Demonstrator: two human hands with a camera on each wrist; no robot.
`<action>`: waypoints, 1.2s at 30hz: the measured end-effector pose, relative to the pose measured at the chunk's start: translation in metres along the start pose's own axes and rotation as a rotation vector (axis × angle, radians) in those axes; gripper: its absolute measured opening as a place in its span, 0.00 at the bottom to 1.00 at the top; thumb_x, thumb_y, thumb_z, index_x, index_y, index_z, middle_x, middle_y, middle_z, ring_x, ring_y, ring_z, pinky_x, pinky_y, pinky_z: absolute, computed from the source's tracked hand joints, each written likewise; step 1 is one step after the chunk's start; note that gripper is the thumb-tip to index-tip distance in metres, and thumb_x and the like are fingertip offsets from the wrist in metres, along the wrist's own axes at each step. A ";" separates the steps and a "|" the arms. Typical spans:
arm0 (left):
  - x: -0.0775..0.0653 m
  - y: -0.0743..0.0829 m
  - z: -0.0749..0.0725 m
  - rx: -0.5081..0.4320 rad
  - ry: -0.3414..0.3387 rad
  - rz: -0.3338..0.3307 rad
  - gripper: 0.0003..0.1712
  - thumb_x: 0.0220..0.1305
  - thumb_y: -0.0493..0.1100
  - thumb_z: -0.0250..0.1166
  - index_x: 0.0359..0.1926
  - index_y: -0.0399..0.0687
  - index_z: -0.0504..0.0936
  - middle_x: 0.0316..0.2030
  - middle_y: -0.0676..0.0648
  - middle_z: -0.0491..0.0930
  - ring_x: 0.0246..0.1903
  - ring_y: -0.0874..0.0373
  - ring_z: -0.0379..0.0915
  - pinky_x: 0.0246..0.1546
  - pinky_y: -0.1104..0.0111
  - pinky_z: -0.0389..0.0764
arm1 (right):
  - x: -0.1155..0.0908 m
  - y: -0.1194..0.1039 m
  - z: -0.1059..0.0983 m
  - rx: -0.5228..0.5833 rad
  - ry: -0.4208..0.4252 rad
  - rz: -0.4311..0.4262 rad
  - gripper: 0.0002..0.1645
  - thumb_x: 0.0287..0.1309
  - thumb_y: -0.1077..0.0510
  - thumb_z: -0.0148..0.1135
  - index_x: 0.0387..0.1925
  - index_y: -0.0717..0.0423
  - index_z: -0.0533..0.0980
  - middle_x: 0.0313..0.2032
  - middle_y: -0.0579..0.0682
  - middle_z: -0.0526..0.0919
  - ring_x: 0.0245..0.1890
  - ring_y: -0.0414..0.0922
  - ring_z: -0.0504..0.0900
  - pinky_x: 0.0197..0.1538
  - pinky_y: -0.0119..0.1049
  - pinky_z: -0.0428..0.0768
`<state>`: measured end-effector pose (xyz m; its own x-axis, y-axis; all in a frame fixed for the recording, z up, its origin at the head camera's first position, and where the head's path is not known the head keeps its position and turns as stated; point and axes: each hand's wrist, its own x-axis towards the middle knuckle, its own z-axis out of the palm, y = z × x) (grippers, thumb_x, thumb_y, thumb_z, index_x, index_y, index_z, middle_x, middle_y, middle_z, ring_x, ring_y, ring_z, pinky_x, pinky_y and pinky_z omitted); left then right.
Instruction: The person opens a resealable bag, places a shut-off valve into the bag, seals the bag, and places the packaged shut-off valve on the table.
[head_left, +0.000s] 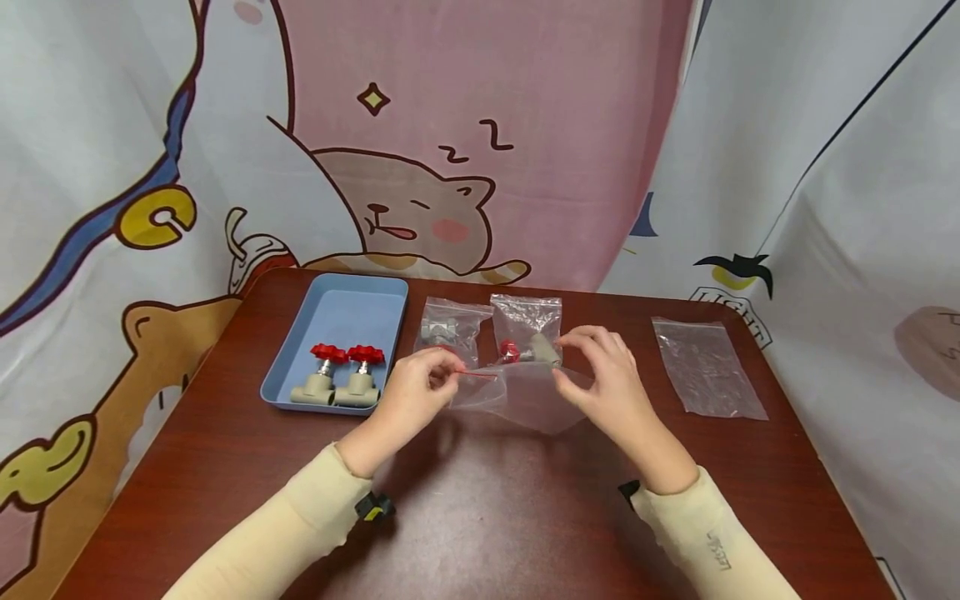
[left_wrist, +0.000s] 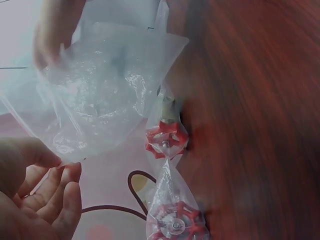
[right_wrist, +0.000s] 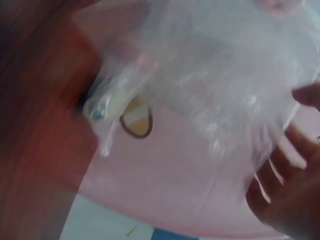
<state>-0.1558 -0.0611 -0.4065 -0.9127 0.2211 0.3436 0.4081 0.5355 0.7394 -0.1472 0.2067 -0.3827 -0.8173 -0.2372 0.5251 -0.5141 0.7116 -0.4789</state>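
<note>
My left hand pinches the red-lined edge of a clear zip bag between thumb and fingertips. The bag hangs slack above the table, and I see no item inside it. At its other side is my right hand, thumb and fingers spread apart; in the right wrist view its fingers lie along the bag's edge, blurred. Behind the raised bag lie two bagged valves with red handwheels, one in the left bag and one in the right bag. The raised bag partly covers them.
A blue tray on the left holds two beige valves, a left valve and a right valve, both with red handwheels. Another clear bag lies flat on the right of the brown table. A printed curtain hangs behind.
</note>
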 end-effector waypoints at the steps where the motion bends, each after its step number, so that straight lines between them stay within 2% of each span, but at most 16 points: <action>1: 0.000 -0.001 0.000 -0.003 0.002 -0.011 0.07 0.54 0.32 0.65 0.32 0.49 0.83 0.28 0.50 0.82 0.25 0.65 0.75 0.28 0.73 0.78 | -0.001 0.003 -0.001 -0.023 -0.033 0.006 0.15 0.46 0.59 0.69 0.40 0.53 0.80 0.40 0.47 0.80 0.43 0.47 0.74 0.48 0.47 0.69; 3: 0.001 -0.002 0.000 -0.017 0.019 -0.031 0.07 0.55 0.33 0.66 0.34 0.48 0.83 0.29 0.50 0.82 0.26 0.64 0.76 0.28 0.73 0.77 | -0.003 0.007 -0.003 -0.031 -0.077 0.020 0.10 0.48 0.59 0.70 0.36 0.52 0.81 0.36 0.44 0.82 0.39 0.44 0.76 0.44 0.42 0.72; 6: 0.001 -0.003 0.000 -0.043 0.071 -0.045 0.07 0.56 0.37 0.68 0.36 0.48 0.81 0.31 0.52 0.80 0.28 0.63 0.75 0.28 0.72 0.76 | -0.005 0.009 -0.002 0.002 -0.078 0.037 0.05 0.51 0.61 0.69 0.31 0.52 0.82 0.30 0.42 0.83 0.31 0.38 0.76 0.35 0.34 0.74; 9: 0.000 -0.001 0.001 -0.100 0.104 0.005 0.11 0.55 0.42 0.70 0.38 0.46 0.79 0.36 0.51 0.76 0.32 0.61 0.74 0.31 0.69 0.78 | -0.006 0.009 -0.001 0.044 -0.044 0.050 0.04 0.51 0.62 0.69 0.31 0.52 0.82 0.29 0.43 0.83 0.26 0.34 0.73 0.30 0.29 0.74; 12: -0.001 0.004 0.003 -0.101 0.060 0.078 0.20 0.55 0.48 0.70 0.47 0.48 0.79 0.43 0.51 0.75 0.37 0.60 0.73 0.37 0.67 0.78 | -0.005 0.008 -0.001 0.075 -0.020 0.046 0.05 0.50 0.64 0.69 0.30 0.53 0.82 0.28 0.43 0.82 0.25 0.33 0.73 0.29 0.28 0.74; 14: 0.000 0.006 0.006 -0.058 0.017 0.113 0.27 0.55 0.51 0.70 0.55 0.50 0.76 0.50 0.51 0.73 0.42 0.60 0.71 0.43 0.65 0.77 | -0.004 0.006 -0.001 0.094 -0.017 0.038 0.06 0.49 0.65 0.70 0.30 0.53 0.82 0.28 0.42 0.82 0.25 0.33 0.73 0.28 0.27 0.74; 16: 0.002 0.008 0.007 -0.003 -0.011 0.117 0.31 0.55 0.53 0.70 0.59 0.53 0.73 0.54 0.52 0.71 0.46 0.59 0.69 0.47 0.64 0.74 | -0.005 0.004 -0.002 0.111 -0.025 0.026 0.07 0.49 0.66 0.70 0.30 0.52 0.82 0.29 0.42 0.82 0.26 0.33 0.73 0.29 0.26 0.73; 20: 0.005 0.009 0.009 0.015 -0.047 0.086 0.31 0.56 0.52 0.69 0.60 0.55 0.73 0.52 0.52 0.72 0.46 0.57 0.68 0.47 0.62 0.72 | -0.005 -0.001 -0.002 0.129 -0.061 -0.013 0.07 0.48 0.65 0.70 0.30 0.52 0.82 0.29 0.41 0.82 0.27 0.33 0.73 0.28 0.27 0.73; 23: 0.007 0.009 0.010 -0.004 -0.051 0.079 0.25 0.58 0.50 0.68 0.56 0.53 0.77 0.47 0.51 0.72 0.45 0.56 0.68 0.43 0.63 0.72 | -0.006 -0.003 -0.003 0.124 -0.080 -0.036 0.07 0.48 0.64 0.70 0.30 0.52 0.82 0.30 0.40 0.82 0.28 0.33 0.74 0.29 0.31 0.75; 27: 0.011 0.007 0.011 -0.111 -0.040 0.062 0.11 0.62 0.46 0.64 0.45 0.50 0.82 0.43 0.50 0.75 0.38 0.54 0.71 0.38 0.63 0.74 | -0.006 -0.004 -0.004 0.078 -0.086 -0.045 0.07 0.48 0.62 0.71 0.31 0.50 0.82 0.31 0.39 0.82 0.30 0.35 0.75 0.31 0.33 0.76; 30: 0.013 0.005 0.009 -0.247 -0.069 0.010 0.08 0.65 0.44 0.61 0.41 0.46 0.82 0.43 0.48 0.80 0.35 0.51 0.75 0.36 0.64 0.77 | -0.006 -0.002 -0.004 0.016 -0.079 -0.046 0.06 0.48 0.61 0.71 0.30 0.50 0.82 0.31 0.40 0.83 0.30 0.36 0.75 0.32 0.32 0.75; 33: 0.012 0.005 0.005 -0.364 -0.131 -0.042 0.10 0.67 0.43 0.59 0.41 0.41 0.80 0.50 0.46 0.80 0.42 0.49 0.78 0.38 0.68 0.79 | -0.005 0.000 -0.004 -0.027 -0.066 -0.041 0.06 0.48 0.61 0.71 0.30 0.49 0.82 0.31 0.40 0.83 0.28 0.37 0.75 0.31 0.33 0.74; 36: 0.010 0.010 -0.001 -0.426 -0.189 -0.055 0.12 0.68 0.42 0.57 0.40 0.36 0.79 0.60 0.47 0.74 0.49 0.50 0.77 0.44 0.70 0.78 | -0.005 0.001 -0.004 -0.044 -0.061 -0.030 0.06 0.48 0.60 0.71 0.30 0.49 0.82 0.30 0.40 0.83 0.26 0.37 0.73 0.30 0.32 0.73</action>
<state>-0.1606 -0.0543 -0.3957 -0.9048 0.3675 0.2151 0.2950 0.1767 0.9390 -0.1425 0.2118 -0.3829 -0.8169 -0.2975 0.4941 -0.5275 0.7318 -0.4315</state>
